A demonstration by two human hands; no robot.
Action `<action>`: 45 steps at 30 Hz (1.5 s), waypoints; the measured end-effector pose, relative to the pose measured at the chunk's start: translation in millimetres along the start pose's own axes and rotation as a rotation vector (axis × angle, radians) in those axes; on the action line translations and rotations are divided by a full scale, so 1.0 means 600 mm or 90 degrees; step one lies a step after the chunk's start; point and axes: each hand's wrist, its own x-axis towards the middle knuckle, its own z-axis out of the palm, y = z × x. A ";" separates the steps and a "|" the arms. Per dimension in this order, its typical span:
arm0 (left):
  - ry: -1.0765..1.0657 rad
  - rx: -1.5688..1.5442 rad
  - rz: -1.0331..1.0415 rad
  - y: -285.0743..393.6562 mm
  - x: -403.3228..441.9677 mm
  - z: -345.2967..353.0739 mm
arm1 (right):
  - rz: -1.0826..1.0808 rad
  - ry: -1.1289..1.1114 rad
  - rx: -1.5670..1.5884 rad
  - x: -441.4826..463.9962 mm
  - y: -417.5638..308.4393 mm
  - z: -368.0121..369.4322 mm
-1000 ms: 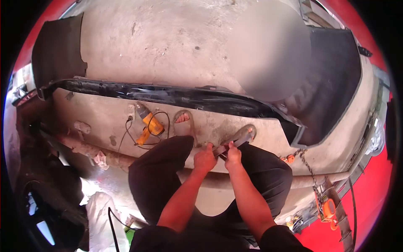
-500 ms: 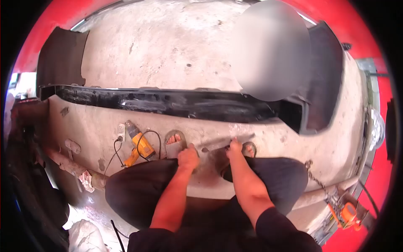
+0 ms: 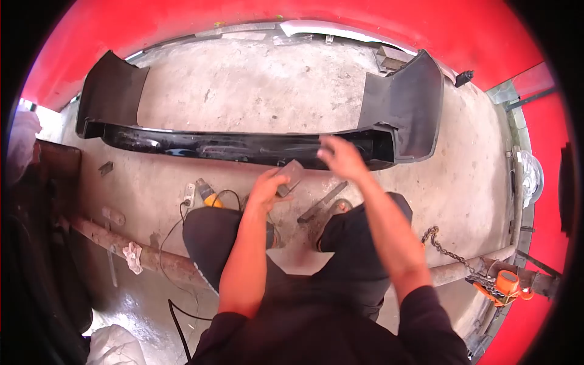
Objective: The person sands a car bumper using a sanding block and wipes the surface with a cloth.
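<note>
A long black car bumper (image 3: 237, 146) with upturned ends lies across the floor in front of me. My left hand (image 3: 266, 188) is closed on a flat grey rectangular piece (image 3: 293, 175), held up just before the bumper's near edge. What the piece is made of I cannot make out. My right hand (image 3: 342, 157) is raised over the right part of the bumper, fingers apart, nothing seen in it; whether it touches the bumper is unclear. Below it, a dark narrow strip (image 3: 322, 202) lies on the floor between my feet.
A yellow heat gun (image 3: 212, 198) lies by my left knee, partly hidden, near a power socket (image 3: 190, 193) and cable. A rusty pipe (image 3: 164, 266) runs on the left. An orange chain hoist (image 3: 506, 283) with its chain sits at right. Red panels surround the floor.
Both hands have risen from the floor between my feet toward the bumper. The grey piece now shows in my left hand. The blurred shape over the bumper's right end is gone; my view has shifted.
</note>
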 end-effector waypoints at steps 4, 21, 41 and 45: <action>-0.084 -0.167 -0.115 -0.043 0.015 0.039 | -0.061 -0.111 -0.227 0.063 -0.040 -0.083; 0.158 0.010 0.016 -0.017 0.075 0.095 | 0.096 -0.499 -0.520 0.212 0.091 0.039; 0.345 0.116 -0.023 -0.031 0.161 0.152 | 0.021 -0.567 -0.499 0.220 0.127 0.044; 0.311 0.073 0.015 -0.027 0.146 0.133 | 0.001 -0.555 -0.497 0.223 0.100 0.035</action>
